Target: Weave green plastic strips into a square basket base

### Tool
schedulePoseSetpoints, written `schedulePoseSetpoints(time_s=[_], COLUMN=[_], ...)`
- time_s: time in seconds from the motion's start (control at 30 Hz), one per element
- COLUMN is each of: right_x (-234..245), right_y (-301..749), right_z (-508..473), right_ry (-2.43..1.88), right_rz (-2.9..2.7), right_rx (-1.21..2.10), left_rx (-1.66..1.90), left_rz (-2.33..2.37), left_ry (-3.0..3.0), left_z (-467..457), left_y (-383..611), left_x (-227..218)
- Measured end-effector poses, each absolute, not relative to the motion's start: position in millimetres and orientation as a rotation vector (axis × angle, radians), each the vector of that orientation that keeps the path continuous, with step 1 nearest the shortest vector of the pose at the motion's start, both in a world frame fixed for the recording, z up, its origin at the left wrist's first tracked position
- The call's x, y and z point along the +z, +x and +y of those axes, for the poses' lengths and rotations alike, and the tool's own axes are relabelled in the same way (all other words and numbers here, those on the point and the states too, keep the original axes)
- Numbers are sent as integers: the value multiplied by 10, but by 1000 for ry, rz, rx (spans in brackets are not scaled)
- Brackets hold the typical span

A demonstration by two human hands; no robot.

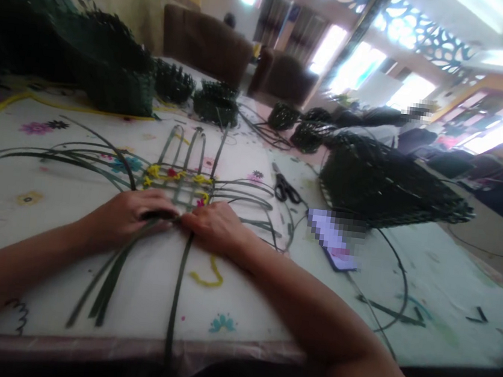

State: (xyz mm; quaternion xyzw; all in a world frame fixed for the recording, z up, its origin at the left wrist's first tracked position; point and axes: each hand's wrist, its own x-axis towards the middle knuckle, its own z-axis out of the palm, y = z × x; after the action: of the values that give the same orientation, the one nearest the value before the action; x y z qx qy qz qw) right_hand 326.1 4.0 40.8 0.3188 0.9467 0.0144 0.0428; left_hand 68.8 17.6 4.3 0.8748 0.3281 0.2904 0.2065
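A small lattice of woven green strips [181,194] lies on the table before me, its loose ends fanning out on all sides. Yellow and pink ties [153,171] knot several of its crossings. At its near edge my left hand [143,215] is closed with fingers curled round green strips. Beside it, my right hand [215,224] pinches a strip between thumb and fingers, almost touching the left. One long green strip [177,289] hangs from there over the table's front edge. Fingers cover part of the near weave.
Right of the weave are black scissors [285,187] and a phone [332,239] with a lit screen. A large dark basket [383,182] lies tilted behind the phone. More woven baskets [216,103] line the back. A yellow tie [209,276] lies near my right forearm.
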Motion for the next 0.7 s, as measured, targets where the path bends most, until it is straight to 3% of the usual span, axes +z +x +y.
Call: schedulePoseSetpoints(time_s=[0.2, 0.5, 0.7], right_x=[387, 363, 382], right_y=[3265, 3260, 3268], right_z=[65, 52, 51], right_ry=[972, 990, 983], right_rz=[2884, 2876, 2891], right_rx=[41, 45, 7], left_rx=[1012, 1023, 951], left_rz=[1046, 1008, 992], left_ry=[2599, 3054, 3052], left_z=[24, 45, 114], left_y=[227, 203, 270], left_x=[142, -89, -192])
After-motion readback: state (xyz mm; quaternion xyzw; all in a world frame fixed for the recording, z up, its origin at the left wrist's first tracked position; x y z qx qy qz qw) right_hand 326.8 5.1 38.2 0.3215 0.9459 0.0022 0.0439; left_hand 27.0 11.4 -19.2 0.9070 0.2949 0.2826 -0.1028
